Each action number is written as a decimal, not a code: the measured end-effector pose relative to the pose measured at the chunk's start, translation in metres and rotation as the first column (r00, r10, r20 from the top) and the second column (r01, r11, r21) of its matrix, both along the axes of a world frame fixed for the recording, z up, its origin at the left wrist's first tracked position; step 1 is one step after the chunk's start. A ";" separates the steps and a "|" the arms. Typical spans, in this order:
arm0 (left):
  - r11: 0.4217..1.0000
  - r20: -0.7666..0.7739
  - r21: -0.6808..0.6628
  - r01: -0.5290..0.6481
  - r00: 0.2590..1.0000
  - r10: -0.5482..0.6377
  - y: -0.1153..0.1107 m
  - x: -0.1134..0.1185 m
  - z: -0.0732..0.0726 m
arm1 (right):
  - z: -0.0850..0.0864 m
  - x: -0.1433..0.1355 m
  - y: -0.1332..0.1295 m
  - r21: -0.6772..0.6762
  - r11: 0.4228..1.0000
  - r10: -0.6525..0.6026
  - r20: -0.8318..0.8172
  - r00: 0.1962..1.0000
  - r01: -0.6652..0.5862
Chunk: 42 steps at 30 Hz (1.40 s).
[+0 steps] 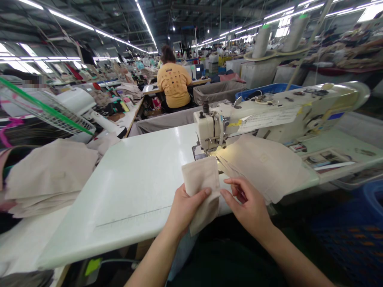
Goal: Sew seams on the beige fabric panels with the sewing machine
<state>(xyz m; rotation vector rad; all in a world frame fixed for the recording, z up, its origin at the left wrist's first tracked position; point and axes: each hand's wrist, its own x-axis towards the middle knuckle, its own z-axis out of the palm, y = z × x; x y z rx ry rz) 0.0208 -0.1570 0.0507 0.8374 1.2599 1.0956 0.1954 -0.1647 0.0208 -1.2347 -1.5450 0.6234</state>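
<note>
A small folded beige cloth piece [202, 175] is held up in front of the sewing machine head [209, 129]. My left hand [188, 205] grips its left side, thumb on top. Close to the cloth's right edge is my right hand [247, 201], its fingers curled and its thumb and index finger apart; I see nothing held between them. Larger beige cloth panels [263, 163] lie to the right of the needle, under the machine arm. The white machine table [140, 171] extends to the left, with a printed ruler line near its front edge.
A stack of beige cloth [50, 175] lies at the left, below a white fan [77, 101]. A person in a yellow shirt [174, 83] sits ahead, facing away. A blue basket [353, 227] stands at the lower right. Thread cones [261, 42] rise behind the machine.
</note>
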 end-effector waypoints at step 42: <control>0.999 -0.017 -0.040 0.027 0.999 -0.028 -0.003 0.005 0.002 | -0.005 0.009 0.005 0.208 0.971 0.094 0.112 0.989 -0.116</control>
